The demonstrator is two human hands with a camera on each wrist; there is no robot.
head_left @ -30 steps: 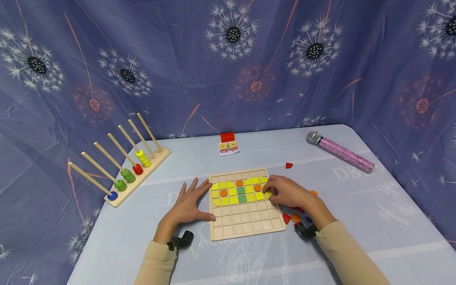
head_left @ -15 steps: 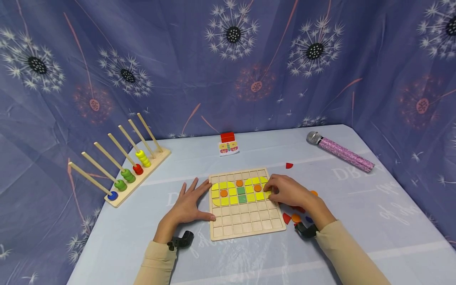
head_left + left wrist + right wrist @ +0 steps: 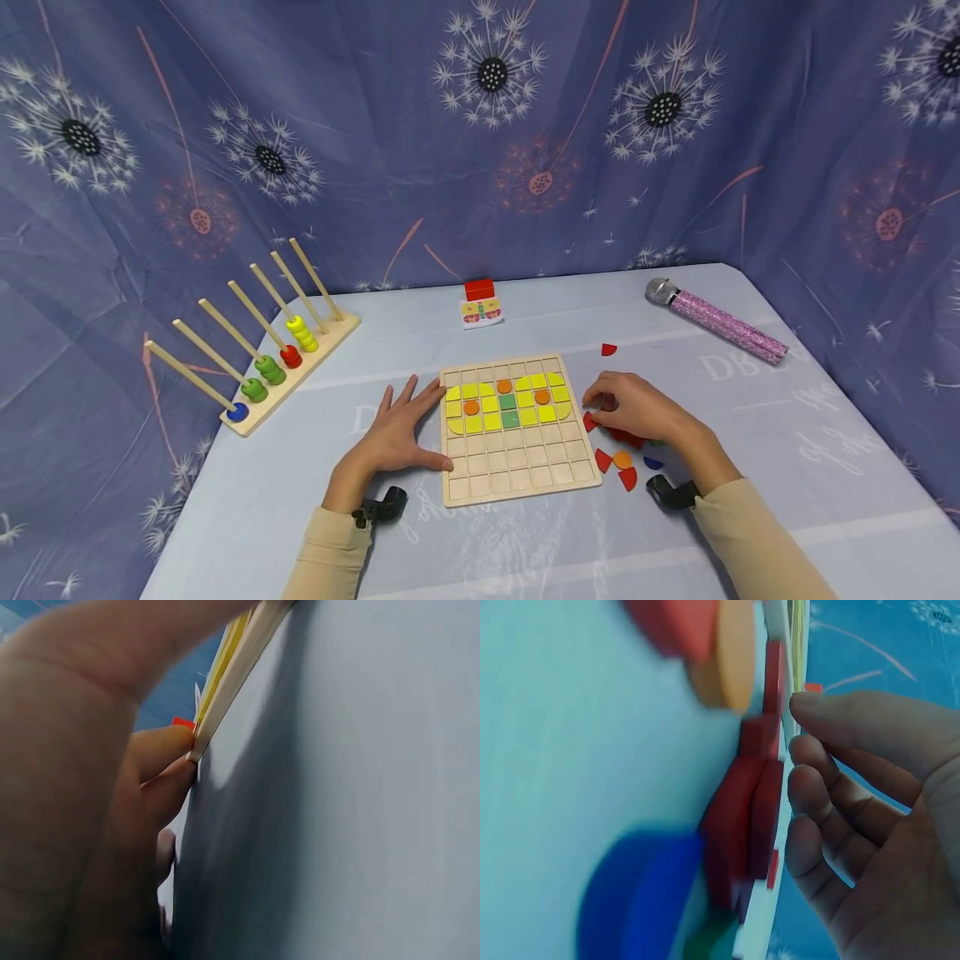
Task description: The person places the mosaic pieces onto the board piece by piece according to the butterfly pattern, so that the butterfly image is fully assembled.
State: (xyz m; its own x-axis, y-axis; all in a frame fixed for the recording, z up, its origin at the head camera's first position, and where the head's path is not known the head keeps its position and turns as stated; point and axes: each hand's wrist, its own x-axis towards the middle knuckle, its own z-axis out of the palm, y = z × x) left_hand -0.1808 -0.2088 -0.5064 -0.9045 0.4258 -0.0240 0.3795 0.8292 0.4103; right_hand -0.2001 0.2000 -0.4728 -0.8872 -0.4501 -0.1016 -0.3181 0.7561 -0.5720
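Our Pale Surface (image 3: 480, 554) Carries a Varied Spread

Near the middle we have a wooden grid board (image 3: 517, 471); toward the left stands a bead rack (image 3: 298, 372), toward the right lies a pink microphone (image 3: 716, 320). Near the far edge we find a red block (image 3: 479, 289), a picture card (image 3: 482, 312) just in front. Right of the board we spot red pieces (image 3: 627, 478), an orange disc (image 3: 622, 459) and a blue piece (image 3: 653, 462).

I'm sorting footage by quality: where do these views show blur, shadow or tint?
Head view: evenly lit, the board reads clearly. Left wrist: left hand dim, a soft dark shadow across the table. Right wrist: bluish tint, orange piece and blue piece blurred, right hand crisper.
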